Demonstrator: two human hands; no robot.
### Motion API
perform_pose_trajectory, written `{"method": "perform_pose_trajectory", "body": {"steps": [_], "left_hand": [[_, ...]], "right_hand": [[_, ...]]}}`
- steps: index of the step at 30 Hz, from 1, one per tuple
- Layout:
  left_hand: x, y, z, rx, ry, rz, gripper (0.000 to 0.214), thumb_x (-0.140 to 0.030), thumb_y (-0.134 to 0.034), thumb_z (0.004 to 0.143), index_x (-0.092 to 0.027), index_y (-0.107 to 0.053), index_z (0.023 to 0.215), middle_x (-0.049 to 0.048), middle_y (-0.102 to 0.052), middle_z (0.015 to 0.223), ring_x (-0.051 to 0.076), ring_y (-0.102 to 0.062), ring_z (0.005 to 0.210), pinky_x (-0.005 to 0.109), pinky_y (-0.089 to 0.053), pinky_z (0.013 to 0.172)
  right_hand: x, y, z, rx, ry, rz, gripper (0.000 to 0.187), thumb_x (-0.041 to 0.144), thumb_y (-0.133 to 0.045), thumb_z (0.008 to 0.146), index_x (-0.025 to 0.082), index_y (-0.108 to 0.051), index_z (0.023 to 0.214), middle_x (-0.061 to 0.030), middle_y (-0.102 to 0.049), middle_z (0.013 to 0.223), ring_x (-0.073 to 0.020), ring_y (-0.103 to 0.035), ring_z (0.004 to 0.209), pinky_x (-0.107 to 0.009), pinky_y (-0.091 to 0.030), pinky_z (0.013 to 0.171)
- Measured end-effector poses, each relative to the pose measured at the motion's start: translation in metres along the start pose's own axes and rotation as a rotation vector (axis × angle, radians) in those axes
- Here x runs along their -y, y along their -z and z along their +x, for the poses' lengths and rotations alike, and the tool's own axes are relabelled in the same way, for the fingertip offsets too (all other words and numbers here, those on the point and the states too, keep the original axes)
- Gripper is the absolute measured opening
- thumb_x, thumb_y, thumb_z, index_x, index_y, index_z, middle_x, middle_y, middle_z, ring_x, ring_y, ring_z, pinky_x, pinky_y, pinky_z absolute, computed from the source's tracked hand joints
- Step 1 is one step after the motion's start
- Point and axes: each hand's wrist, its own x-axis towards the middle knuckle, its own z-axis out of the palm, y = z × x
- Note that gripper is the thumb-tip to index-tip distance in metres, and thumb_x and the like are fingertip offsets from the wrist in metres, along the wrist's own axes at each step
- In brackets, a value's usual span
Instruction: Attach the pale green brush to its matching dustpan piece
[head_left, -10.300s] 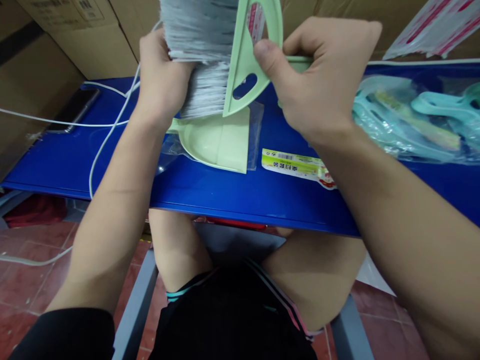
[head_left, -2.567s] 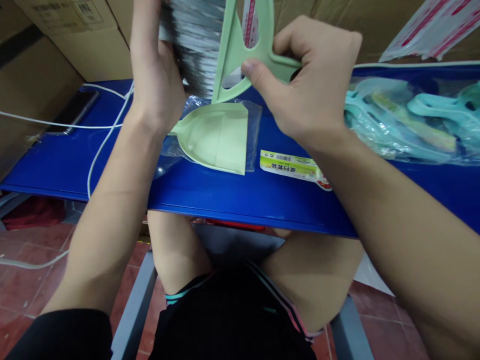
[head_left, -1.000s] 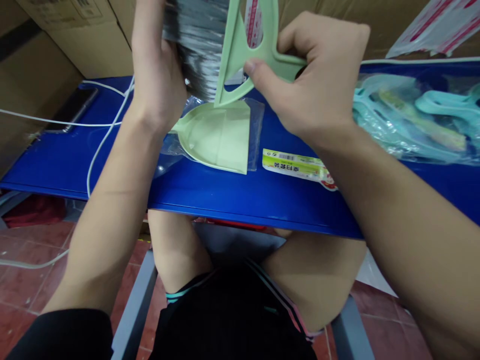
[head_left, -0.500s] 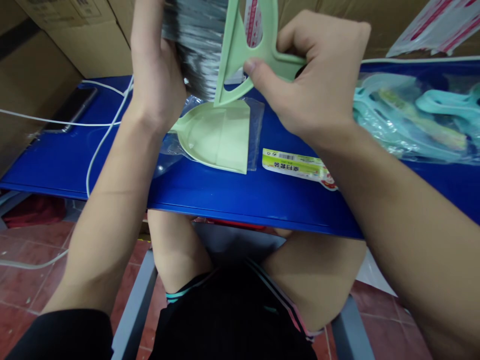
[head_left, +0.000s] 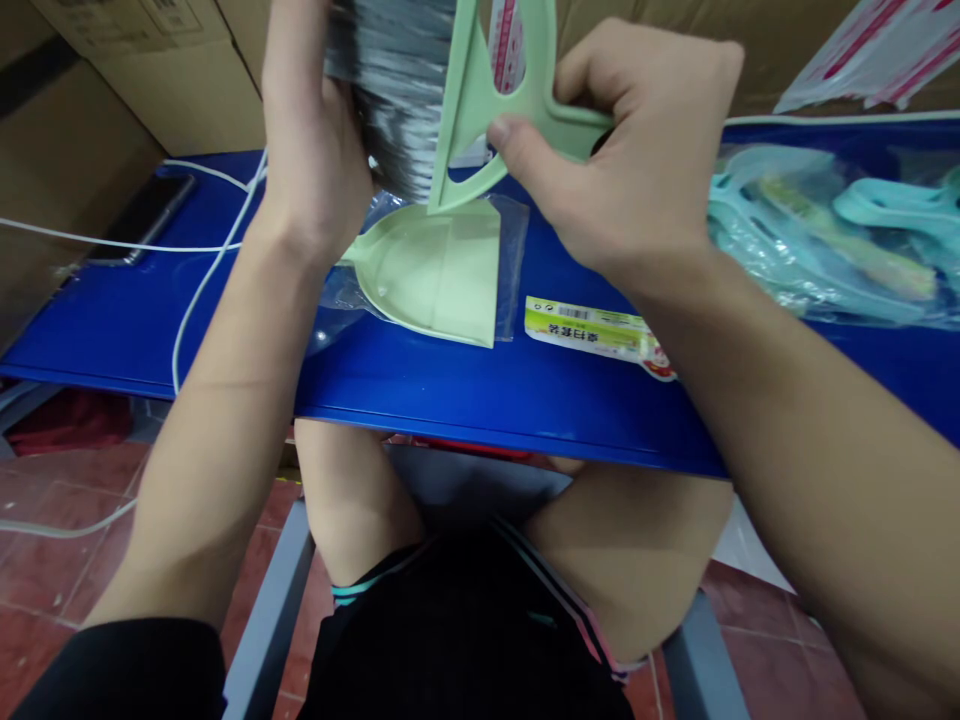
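Note:
A pale green hand brush (head_left: 534, 105) with dark, grey-tipped bristles is held up over the blue table, its bristles facing left. My right hand (head_left: 637, 140) is closed around its handle, thumb pressed on the green frame. Against the bristle side rests my left hand (head_left: 319, 170); most of its fingers are hidden behind the bristles or cut off by the top edge. Below the brush, a matching pale green dustpan (head_left: 435, 275) lies on clear plastic wrap (head_left: 512, 265). To its right is a yellow-green printed label (head_left: 592, 330), partly covered by my right forearm.
Turquoise brush-and-dustpan sets (head_left: 825, 235) in clear bags lie on the right of the blue table (head_left: 450, 395). On the left are a dark phone-like object (head_left: 142, 220) and white cables (head_left: 199, 290). Cardboard boxes (head_left: 202, 100) stand along the back and left.

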Motion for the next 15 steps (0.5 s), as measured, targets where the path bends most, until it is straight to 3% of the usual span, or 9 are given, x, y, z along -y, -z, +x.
{"method": "perform_pose_trajectory", "body": {"steps": [3, 7, 10, 15], "left_hand": [[0.005, 0.005, 0.003, 0.091, -0.037, 0.01, 0.095, -0.028, 0.018, 0.114, -0.019, -0.076, 0.117, -0.0012, -0.072, 0.124, 0.018, -0.043, 0.163, 0.05, -0.017, 0.142], [0.019, 0.022, 0.018, 0.005, -0.16, 0.057, 0.099, -0.023, 0.026, 0.11, -0.022, -0.073, 0.114, -0.0005, -0.071, 0.116, 0.014, -0.051, 0.156, 0.033, -0.03, 0.137], [0.026, 0.029, 0.025, -0.002, -0.226, 0.107, 0.101, -0.023, 0.029, 0.108, -0.027, -0.072, 0.115, -0.0041, -0.072, 0.113, 0.012, -0.052, 0.155, 0.029, -0.031, 0.135], [0.017, 0.015, 0.016, -0.06, -0.139, 0.019, 0.091, -0.028, 0.021, 0.113, -0.012, -0.064, 0.141, 0.0014, -0.072, 0.132, 0.016, -0.042, 0.163, 0.029, -0.03, 0.138]], "right_hand": [[0.0, 0.0, 0.0, -0.008, -0.01, -0.018, 0.052, 0.033, -0.078, 0.088, 0.025, -0.03, 0.072, 0.0025, -0.036, 0.073, -0.013, -0.034, 0.068, -0.035, -0.033, 0.072], [0.005, 0.001, -0.001, 0.007, -0.03, -0.014, 0.053, 0.03, -0.078, 0.088, 0.025, -0.028, 0.071, 0.0029, -0.035, 0.072, -0.0131, -0.035, 0.067, -0.035, -0.034, 0.072], [0.01, 0.001, -0.001, 0.026, -0.048, -0.015, 0.055, 0.028, -0.078, 0.091, 0.026, -0.027, 0.07, 0.0031, -0.034, 0.072, -0.0134, -0.036, 0.067, -0.035, -0.034, 0.072], [0.013, -0.002, -0.001, -0.032, -0.072, -0.036, 0.059, 0.02, -0.081, 0.085, 0.025, -0.025, 0.069, 0.0041, -0.034, 0.07, -0.0131, -0.035, 0.066, -0.035, -0.035, 0.072]]}}
